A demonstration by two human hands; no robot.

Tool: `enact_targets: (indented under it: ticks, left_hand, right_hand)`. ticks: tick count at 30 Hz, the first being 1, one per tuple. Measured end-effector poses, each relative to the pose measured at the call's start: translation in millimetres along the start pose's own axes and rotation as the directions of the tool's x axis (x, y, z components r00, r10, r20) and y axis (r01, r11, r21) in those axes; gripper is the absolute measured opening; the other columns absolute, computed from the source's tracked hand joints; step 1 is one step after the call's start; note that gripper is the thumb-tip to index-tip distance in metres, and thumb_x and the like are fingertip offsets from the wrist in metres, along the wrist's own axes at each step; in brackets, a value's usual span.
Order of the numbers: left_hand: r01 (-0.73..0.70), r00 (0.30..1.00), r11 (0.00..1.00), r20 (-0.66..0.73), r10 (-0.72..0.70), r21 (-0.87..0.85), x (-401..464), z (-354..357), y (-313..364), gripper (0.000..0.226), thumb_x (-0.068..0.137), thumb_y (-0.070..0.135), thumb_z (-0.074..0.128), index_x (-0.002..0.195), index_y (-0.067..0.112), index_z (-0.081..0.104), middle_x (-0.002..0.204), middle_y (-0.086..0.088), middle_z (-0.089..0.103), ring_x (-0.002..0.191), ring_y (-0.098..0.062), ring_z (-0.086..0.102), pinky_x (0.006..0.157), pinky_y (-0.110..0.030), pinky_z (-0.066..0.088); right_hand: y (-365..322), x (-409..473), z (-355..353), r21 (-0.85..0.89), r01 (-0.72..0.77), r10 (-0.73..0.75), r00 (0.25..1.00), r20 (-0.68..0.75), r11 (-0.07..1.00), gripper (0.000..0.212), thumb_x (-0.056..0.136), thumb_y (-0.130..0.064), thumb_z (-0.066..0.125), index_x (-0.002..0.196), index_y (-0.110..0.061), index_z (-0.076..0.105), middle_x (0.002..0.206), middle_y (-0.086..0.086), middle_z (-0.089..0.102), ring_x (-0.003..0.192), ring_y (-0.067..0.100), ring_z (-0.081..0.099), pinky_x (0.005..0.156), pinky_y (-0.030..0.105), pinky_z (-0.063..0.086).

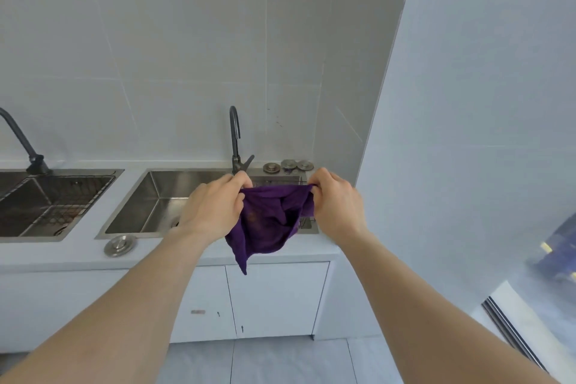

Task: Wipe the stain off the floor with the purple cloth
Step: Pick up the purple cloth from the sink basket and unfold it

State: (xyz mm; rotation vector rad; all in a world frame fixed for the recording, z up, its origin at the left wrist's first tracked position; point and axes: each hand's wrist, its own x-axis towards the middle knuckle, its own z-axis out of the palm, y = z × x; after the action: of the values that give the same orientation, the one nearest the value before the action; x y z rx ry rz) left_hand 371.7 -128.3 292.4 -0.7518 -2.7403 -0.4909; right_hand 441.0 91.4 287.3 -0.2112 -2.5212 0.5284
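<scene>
The purple cloth (268,221) hangs in the air in front of the right steel sink (149,206), stretched by its top edge between both hands. My left hand (215,206) pinches the cloth's left corner and my right hand (336,199) pinches its right corner. The cloth sags in the middle and a point of it droops below the counter edge. A faint brownish mark shows on its left half. Pale grey floor tiles (280,362) lie at the bottom of the view; no stain is visible on them.
A white counter (78,256) holds two steel sinks, the left sink (46,203) with a wire rack, each with a dark tap (235,140). A round strainer lid (120,245) lies on the counter. White cabinet doors (274,299) stand below. A wall (467,134) rises at right.
</scene>
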Motion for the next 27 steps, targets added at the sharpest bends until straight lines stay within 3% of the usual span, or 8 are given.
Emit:
enact_targets:
  ticks: [5, 11, 27]
  left_hand:
    - [0.040, 0.997, 0.999, 0.065, -0.039, -0.024, -40.7, 44.1, 11.1, 0.012, 0.099, 0.020, 0.048, 0.104, 0.031, 0.050, 0.104, 0.006, 0.069, 0.090, -0.032, 0.066, 0.076, -0.045, 0.053]
    - [0.097, 0.979, 0.994, 0.187, -0.087, -0.049, -90.7, 110.2, 5.9, 0.016, 0.101, 0.020, 0.046, 0.111, 0.031, 0.053, 0.110, 0.008, 0.068, 0.090, -0.029, 0.064, 0.072, -0.037, 0.042]
    - [0.178, 0.879, 0.964, 0.471, -0.066, -0.196, -225.0, 308.4, -89.9, 0.018, 0.100, 0.020, 0.049, 0.111, 0.031, 0.059, 0.103, 0.010, 0.068, 0.088, -0.026, 0.064, 0.072, -0.038, 0.047]
  right_hand:
    - [30.0, -48.8, 18.9, 0.001, -0.027, 0.026, 0.996, 0.085, 1.000, 0.017, 0.098, -0.007, 0.045, 0.100, -0.018, 0.058, 0.093, 0.000, 0.065, 0.073, 0.031, 0.055, 0.062, 0.037, 0.041]
    - [59.3, -114.3, 58.1, -0.018, -0.103, 0.105, 0.974, 0.199, 0.995, 0.018, 0.098, -0.006, 0.044, 0.103, -0.017, 0.057, 0.096, 0.000, 0.064, 0.078, 0.032, 0.058, 0.065, 0.039, 0.045]
    - [94.6, -303.4, 240.4, -0.150, -0.338, 0.369, 0.868, 0.332, 0.929, 0.020, 0.094, 0.001, 0.048, 0.099, -0.018, 0.056, 0.091, 0.001, 0.065, 0.070, 0.031, 0.055, 0.059, 0.042, 0.049]
